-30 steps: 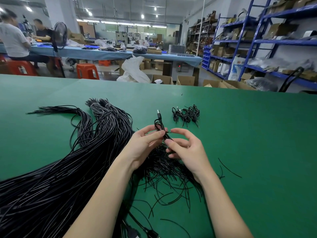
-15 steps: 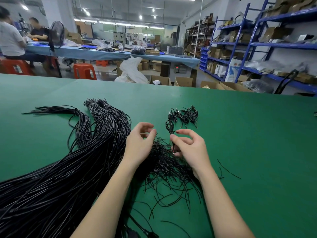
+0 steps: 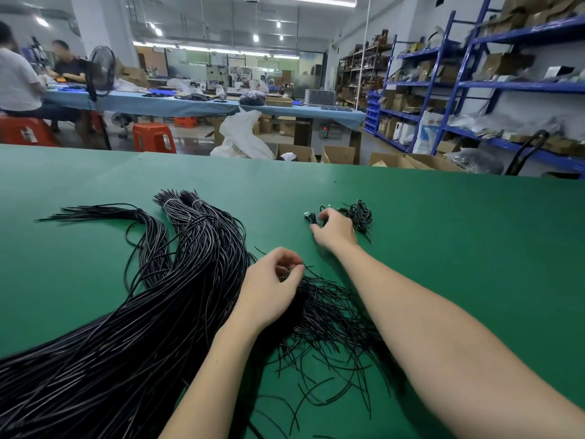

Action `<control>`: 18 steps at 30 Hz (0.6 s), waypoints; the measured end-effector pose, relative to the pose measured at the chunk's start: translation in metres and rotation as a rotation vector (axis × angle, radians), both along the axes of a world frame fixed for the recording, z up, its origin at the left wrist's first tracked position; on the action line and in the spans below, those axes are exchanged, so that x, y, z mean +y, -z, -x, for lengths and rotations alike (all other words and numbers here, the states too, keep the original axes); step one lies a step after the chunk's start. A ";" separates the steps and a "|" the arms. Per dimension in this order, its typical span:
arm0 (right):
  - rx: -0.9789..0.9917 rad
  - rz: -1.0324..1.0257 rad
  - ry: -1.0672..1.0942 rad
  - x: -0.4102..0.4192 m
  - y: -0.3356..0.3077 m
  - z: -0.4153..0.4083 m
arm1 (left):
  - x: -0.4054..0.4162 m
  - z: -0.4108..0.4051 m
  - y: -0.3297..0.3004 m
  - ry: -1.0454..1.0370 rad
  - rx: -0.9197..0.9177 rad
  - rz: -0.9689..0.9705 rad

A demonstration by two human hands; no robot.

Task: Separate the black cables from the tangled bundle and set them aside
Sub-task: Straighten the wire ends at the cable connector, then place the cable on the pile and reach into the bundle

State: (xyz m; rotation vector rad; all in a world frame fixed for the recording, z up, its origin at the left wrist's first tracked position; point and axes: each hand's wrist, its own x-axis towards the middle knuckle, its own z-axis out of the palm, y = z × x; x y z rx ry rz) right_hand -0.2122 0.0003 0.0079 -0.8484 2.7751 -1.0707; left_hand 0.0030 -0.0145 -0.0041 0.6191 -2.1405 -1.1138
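Observation:
A thick bundle of long black cables (image 3: 133, 312) fans across the left of the green table (image 3: 459, 248). A loose tangle of thin black cables (image 3: 329, 315) lies in the middle. My left hand (image 3: 272, 289) rests at the tangle's top edge, fingers curled and pinching thin cable ends. My right hand (image 3: 335, 231) reaches far forward and holds a small coiled black cable (image 3: 311, 217) down on the table, right beside the small pile of coiled cables (image 3: 359, 215).
The table's far edge runs across the middle of the view, with cardboard boxes (image 3: 338, 153) and a white bag (image 3: 243, 137) beyond. Blue shelving (image 3: 474, 83) stands at the right. People sit at a blue table (image 3: 177, 104) at the back left.
My right hand carried the coiled cable forward from the tangle to the small pile. My left hand let go of it and dropped back onto the tangle's top edge.

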 end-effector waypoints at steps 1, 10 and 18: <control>0.055 -0.105 -0.029 -0.001 0.005 -0.001 | -0.001 0.000 0.000 0.000 -0.004 0.002; 0.364 -0.472 -0.188 -0.004 0.022 -0.017 | 0.002 0.001 0.001 0.008 -0.048 0.067; 0.318 -0.650 -0.219 -0.015 0.020 -0.018 | 0.002 0.000 0.002 0.026 -0.070 0.084</control>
